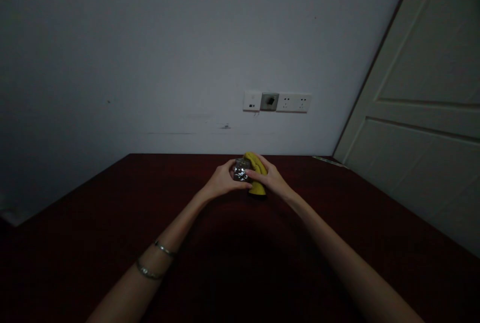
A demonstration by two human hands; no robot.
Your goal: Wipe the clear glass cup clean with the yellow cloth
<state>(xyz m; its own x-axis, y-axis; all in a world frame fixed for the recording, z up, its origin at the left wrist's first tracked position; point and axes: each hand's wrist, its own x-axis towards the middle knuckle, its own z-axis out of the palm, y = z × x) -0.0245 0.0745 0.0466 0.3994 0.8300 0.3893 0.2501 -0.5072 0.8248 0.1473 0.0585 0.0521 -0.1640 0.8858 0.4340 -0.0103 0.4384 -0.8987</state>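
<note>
Near the far side of a dark red table, my left hand grips a small, shiny, clear glass-like object, its fingers wrapped round the left side. My right hand is closed on a yellow cloth, pressing it against the object's right side. One end of the cloth hangs below the right fingers. The exact kind of the shiny object is hard to make out in the dim light, and the fingers and cloth cover part of it.
Behind the table stands a pale wall with a row of sockets. A panelled white door rises at the right. A thin flat strip lies at the table's far right corner.
</note>
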